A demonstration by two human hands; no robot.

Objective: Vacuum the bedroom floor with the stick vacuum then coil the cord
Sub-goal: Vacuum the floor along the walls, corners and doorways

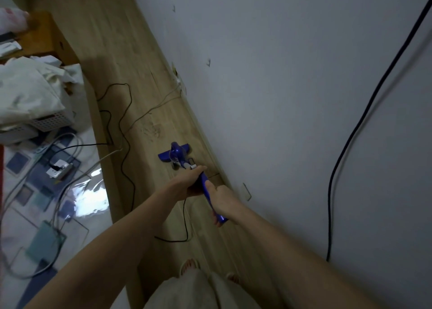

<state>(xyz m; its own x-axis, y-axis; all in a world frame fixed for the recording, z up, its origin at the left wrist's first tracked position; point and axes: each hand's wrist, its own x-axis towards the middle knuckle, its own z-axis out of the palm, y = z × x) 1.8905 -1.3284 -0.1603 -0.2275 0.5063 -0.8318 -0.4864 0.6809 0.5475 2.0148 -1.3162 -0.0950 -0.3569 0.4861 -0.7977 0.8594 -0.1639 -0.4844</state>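
The stick vacuum [205,184] is held over the wooden floor [112,39] close beside the wall [280,98], its blue floor head [174,153] resting on the boards near the skirting. The handle is gripped by both hands: the left hand [187,182] is wrapped round the upper tube, and the fingers of the right hand [223,202] are curled round the handle behind it.

The likeliest trouble is judged to be the black cord [124,131], which is looped on the floor just left of the floor head and trails below the handle; it could be run over or drawn in by a sideways stroke. A pale cable [152,108] lying ahead of the floor head could be snagged likewise.

Further left of the floor head, a patterned mat [30,191] with a power strip [58,168] and a heap of bedding [28,91] are seen. The room is dim.
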